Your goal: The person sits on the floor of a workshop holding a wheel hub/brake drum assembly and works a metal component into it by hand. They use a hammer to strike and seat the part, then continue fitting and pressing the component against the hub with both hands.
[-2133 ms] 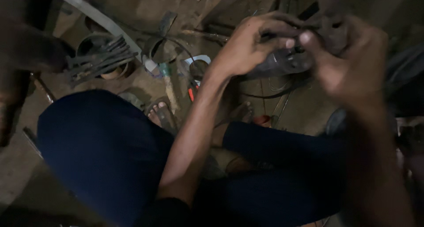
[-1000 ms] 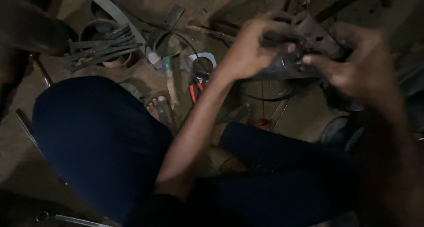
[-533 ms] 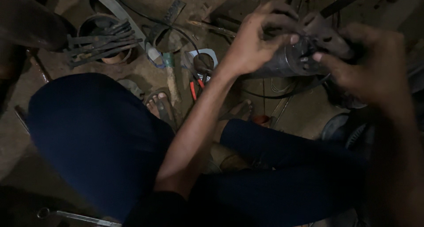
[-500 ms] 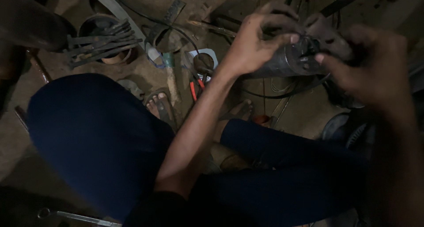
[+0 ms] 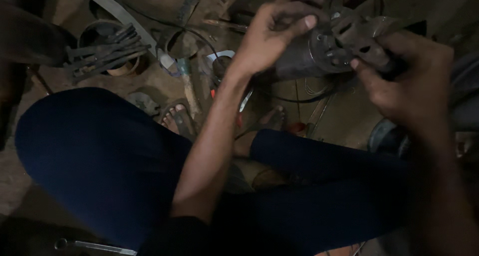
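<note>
I hold a dark, greasy cylindrical metal part point(image 5: 319, 54) up in front of me with both hands. My left hand point(image 5: 272, 36) wraps its left end, thumb pressed near the holed flange. My right hand point(image 5: 409, 84) grips the right side, where a perforated metal cap piece point(image 5: 361, 36) sits against the cylinder's end. Below the hands are my knees in dark blue trousers point(image 5: 100, 156) and my bare feet in sandals point(image 5: 177, 119) on the dirt floor.
A round tin holding several long dark metal tools point(image 5: 107, 49) stands at the upper left. A hammer-like tool with a wooden handle point(image 5: 188, 86), orange-handled pliers point(image 5: 239, 106) and a wire loop point(image 5: 314, 94) lie on the ground. A spanner point(image 5: 95, 246) lies at the bottom left.
The view has shifted slightly. Both hands stay on the metal part; my left fingers have shifted on its end and the cap piece has turned a little.
</note>
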